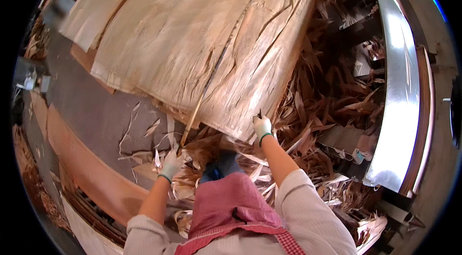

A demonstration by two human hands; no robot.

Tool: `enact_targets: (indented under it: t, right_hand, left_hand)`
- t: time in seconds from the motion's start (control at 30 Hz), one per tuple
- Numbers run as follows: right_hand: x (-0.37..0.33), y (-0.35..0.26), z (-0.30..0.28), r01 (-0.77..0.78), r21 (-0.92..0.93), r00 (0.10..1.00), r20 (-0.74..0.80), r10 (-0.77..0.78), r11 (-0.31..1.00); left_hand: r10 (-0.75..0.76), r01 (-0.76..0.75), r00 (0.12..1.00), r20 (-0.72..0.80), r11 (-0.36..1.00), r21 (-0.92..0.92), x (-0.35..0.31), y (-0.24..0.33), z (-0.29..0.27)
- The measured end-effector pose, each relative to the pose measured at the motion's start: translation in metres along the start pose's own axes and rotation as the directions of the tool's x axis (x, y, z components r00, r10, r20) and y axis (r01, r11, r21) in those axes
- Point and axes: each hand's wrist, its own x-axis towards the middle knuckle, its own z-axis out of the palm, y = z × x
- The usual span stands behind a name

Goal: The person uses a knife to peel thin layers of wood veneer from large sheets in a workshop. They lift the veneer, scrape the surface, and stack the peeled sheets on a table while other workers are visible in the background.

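My left hand [171,163], in a pale glove with a green cuff, closes around the near end of a long thin stick [193,116]. The stick slants up and away over a large pale wood veneer sheet [173,29]; farther up, a dark line continues in the same direction, and I cannot tell where stick ends and split begins. At the sheet's near right corner, my right hand [262,127], gloved alike, is closed on a small dark pointed thing [260,113] whose kind is unclear. Cracks and wrinkles run along the sheet's right part.
Torn veneer scraps [308,96] pile up right of the sheet and around my legs. A shiny curved-looking metal strip [397,82] stands at the right. Long reddish-brown veneer [86,163] lies at the left beside the grey floor [110,120], with loose strips on it.
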Motion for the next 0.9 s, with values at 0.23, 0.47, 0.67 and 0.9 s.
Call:
enact_targets:
  t: [0.23,0.47,0.67,0.9]
  right_hand:
    - [0.126,-0.02,0.074,0.027,-0.191,0.937,-0.337,-0.092,0.981]
    - [0.067,-0.07,0.012,0.128,-0.307,0.945,-0.251,-0.21,0.943]
    - [0.009,-0.195,-0.061,0.361,-0.185,0.891,-0.222,-0.396,0.914]
    - [-0.016,-0.387,0.011,0.719,-0.125,0.687,-0.021,-0.726,0.684]
  left_hand:
    - [0.377,-0.236,0.906,-0.195,0.829,0.507,0.035,-0.027,-0.004]
    - [0.259,-0.197,0.94,-0.223,0.944,0.266,0.005,-0.001,-0.042]
    - [0.298,-0.214,0.932,-0.204,0.911,0.353,0.041,0.08,-0.076]
    - [0.422,-0.381,0.903,-0.082,0.874,0.3,0.134,0.093,-0.097]
